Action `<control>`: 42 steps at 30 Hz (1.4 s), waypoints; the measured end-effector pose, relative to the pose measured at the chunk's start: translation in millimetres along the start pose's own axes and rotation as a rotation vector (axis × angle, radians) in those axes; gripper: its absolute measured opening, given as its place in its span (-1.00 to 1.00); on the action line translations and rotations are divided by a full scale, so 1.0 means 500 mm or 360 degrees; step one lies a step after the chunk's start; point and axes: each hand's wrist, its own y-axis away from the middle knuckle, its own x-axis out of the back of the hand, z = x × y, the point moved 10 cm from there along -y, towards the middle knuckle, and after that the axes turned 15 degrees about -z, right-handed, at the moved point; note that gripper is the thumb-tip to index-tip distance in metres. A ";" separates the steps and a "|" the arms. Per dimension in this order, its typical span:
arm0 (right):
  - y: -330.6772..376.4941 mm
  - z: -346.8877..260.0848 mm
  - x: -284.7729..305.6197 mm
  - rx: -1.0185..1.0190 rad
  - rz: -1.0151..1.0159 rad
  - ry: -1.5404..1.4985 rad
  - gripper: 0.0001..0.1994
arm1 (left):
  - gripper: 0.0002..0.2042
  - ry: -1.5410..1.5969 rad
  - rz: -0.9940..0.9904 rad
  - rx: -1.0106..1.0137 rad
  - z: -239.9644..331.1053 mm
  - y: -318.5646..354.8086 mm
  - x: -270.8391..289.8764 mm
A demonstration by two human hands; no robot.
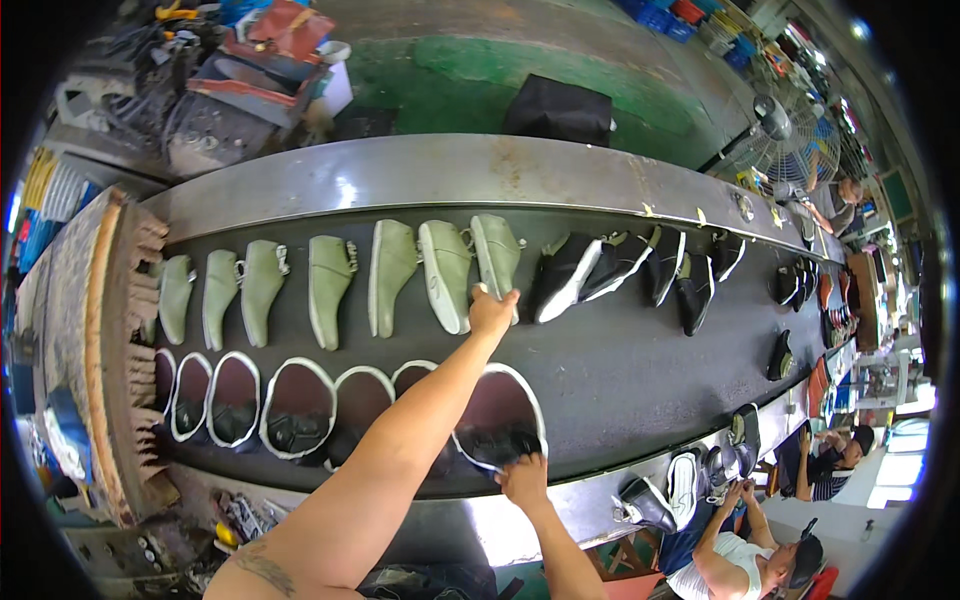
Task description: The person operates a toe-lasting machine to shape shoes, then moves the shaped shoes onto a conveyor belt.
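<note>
My left hand (493, 308) reaches across the dark belt, its fingers closed at the lower end of an olive-green shoe (497, 250) with a pale sole, the rightmost of a row of green shoes. Nearer to me, my right hand (523, 478) grips the near rim of an oval, white-rimmed container (500, 400). Its inside is dark red, with black pieces at the near end. Another green shoe (443, 265) lies just left of my left hand. Several similar white-rimmed containers (298, 390) line the near side, some partly hidden behind my left arm.
Black shoes with white soles (570, 275) lie farther right on the belt. At the left end stands a machine opening with a ragged fringe (145, 350). A metal rail (420, 175) borders the far side. A co-worker (745, 550) handles shoes at the lower right.
</note>
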 end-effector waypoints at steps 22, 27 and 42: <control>0.076 -0.341 0.161 0.0343 -0.0232 -0.3255 -0.70 | -0.64 0.1285 -0.1006 0.0325 -0.089 0.719 0.742; 0.143 -0.560 -0.048 0.0302 -0.0627 -0.2900 -0.72 | -0.78 0.0917 0.0274 -0.0168 -0.179 0.991 1.019; 0.822 -1.460 -0.301 0.1760 -0.1437 -0.1442 -0.69 | -0.66 0.1517 0.1879 -0.0676 -0.460 2.047 1.322</control>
